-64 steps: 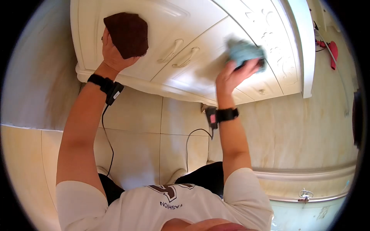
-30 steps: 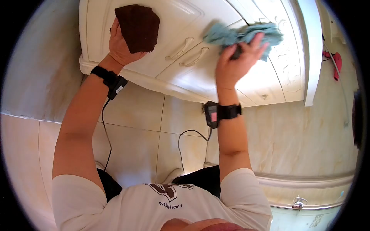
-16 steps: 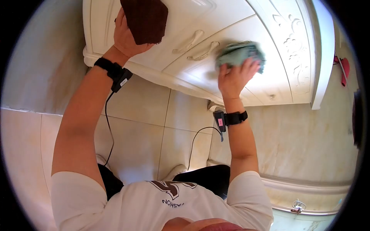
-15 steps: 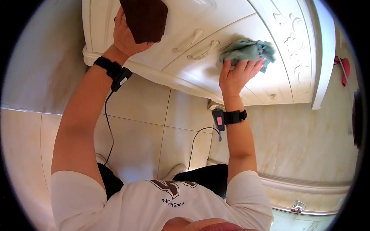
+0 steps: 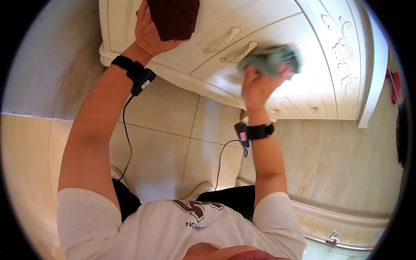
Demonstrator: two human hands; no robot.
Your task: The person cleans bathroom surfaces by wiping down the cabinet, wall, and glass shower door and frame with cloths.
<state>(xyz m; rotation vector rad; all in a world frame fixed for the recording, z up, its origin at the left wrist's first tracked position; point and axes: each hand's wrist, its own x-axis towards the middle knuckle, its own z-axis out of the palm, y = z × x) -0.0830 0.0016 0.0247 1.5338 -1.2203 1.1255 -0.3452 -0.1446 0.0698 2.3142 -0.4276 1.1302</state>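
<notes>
My right hand [image 5: 262, 86] presses a crumpled grey-green cloth [image 5: 277, 60] against a white cabinet door [image 5: 299, 39]. The cloth and fingertips are smeared by motion, close beside a curved door handle [image 5: 245, 53]. At the upper left, my left hand [image 5: 151, 37] holds a dark brown, flat-sided piece [image 5: 175, 17] that looks like folded cloth. It covers most of my left fingers, and the frame's top edge cuts it off. A second curved handle [image 5: 223, 41] lies between the two hands.
Carved flowers decorate the cabinet's right side panel [image 5: 342, 47]. Black wrist straps with cabled boxes [image 5: 143, 82] sit on both wrists, and the cables hang toward the tiled floor [image 5: 160, 112]. A pink item [image 5: 395, 86] is at the far right. Glass with a metal fitting [image 5: 333, 236] shows at lower right.
My right hand has slid the green cloth leftward over the door, nearer the handle. The whole view has shifted slightly. My left hand still holds the brown piece.
</notes>
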